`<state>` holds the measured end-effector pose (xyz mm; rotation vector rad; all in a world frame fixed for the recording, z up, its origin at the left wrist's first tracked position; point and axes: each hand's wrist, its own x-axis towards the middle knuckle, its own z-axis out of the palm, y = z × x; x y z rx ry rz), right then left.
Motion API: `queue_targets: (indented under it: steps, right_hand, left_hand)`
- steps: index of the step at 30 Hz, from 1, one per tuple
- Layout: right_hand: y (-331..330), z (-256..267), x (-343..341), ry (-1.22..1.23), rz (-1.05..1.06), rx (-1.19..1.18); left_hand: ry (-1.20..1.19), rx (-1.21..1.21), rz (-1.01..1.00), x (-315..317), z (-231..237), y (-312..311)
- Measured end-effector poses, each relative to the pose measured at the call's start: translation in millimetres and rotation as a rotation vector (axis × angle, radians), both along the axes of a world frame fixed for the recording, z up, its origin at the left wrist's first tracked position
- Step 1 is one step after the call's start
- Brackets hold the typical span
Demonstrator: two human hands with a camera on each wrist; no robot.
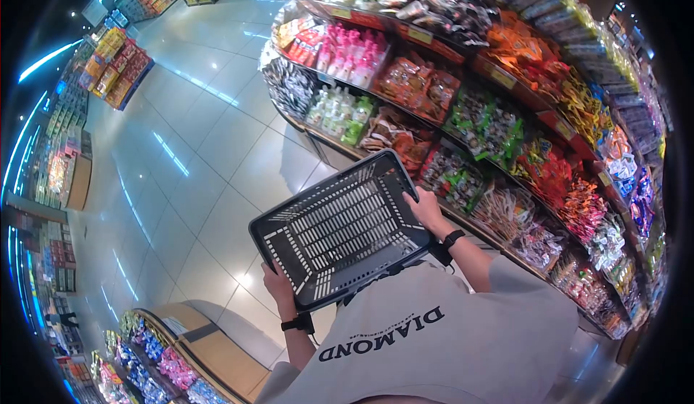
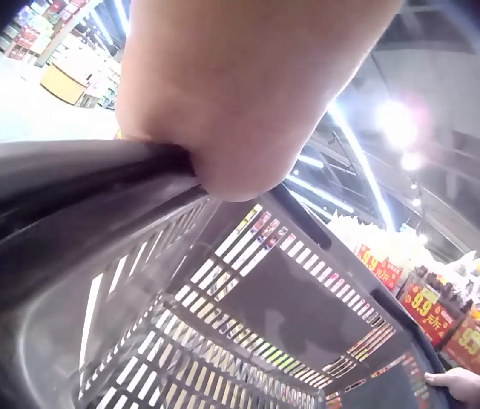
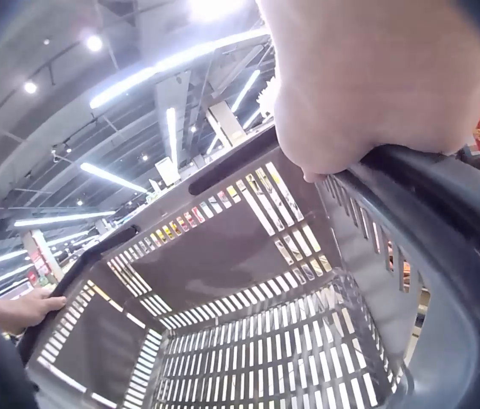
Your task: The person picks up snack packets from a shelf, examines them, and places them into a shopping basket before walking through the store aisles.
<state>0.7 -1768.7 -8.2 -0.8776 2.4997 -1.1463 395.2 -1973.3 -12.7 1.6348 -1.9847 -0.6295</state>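
Note:
A dark grey plastic shopping basket (image 1: 365,258) with slatted walls and floor is held out in front of the body, tilted, and nothing lies inside it. My left hand (image 1: 278,288) grips the rim at its left end, the thumb on the inner side. At the opposite end my right hand (image 1: 426,210) holds the rim, thumb over the edge. The left wrist view shows the left hand (image 2: 231,94) large above the basket wall (image 2: 274,294). From the right wrist, the right hand (image 3: 376,85) covers the rim corner, with the left hand (image 3: 27,311) across the basket.
Tiered shelves (image 1: 499,78) of bagged, colourful snacks run close along the right. Another display (image 1: 163,360) with a tan base curves at lower left. Pale tiled floor (image 1: 181,187) stretches ahead and left, with a stand of boxes (image 1: 119,67) farther off.

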Motion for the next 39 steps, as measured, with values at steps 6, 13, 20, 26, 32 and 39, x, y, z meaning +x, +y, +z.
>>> queue_targets:
  steps: [6,13,20,26,32,39]
  right_hand:
    - [-90,17,25,0.012,-0.002,0.138]
    - [-174,21,48,0.057,0.034,0.062]
    - [-255,27,65,-0.034,0.108,0.101]
    - [-356,8,69,-0.038,0.208,0.175]
    - [-497,-17,49,0.020,0.278,0.088]
    - [-613,10,8,0.045,0.299,0.098]
  left_hand:
    - [-0.030,0.136,-0.015,31,-9,-102]
    - [0.118,0.117,0.067,63,-6,-149]
    - [0.169,0.063,0.158,81,-5,-192]
    - [0.083,0.168,0.233,96,-18,-261]
    - [0.062,0.028,0.254,92,-32,-378]
    - [0.152,-0.023,0.266,46,8,-491]
